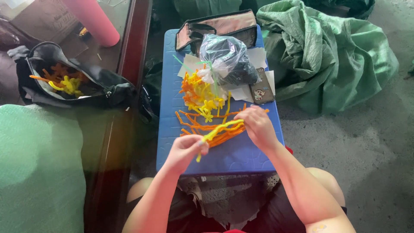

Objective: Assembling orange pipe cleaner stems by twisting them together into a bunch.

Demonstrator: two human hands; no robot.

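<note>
A yellow pipe cleaner stretches between my two hands above a small blue plastic table. My left hand pinches its lower end near the table's front. My right hand grips its upper end. Under it lie several loose orange pipe cleaners. Behind them sits a heap of finished yellow and orange pipe-cleaner shapes.
A clear plastic bag with dark contents, a phone, white paper and an open pouch crowd the table's back. A black bag with more shapes sits left. Green sacks lie right on concrete floor.
</note>
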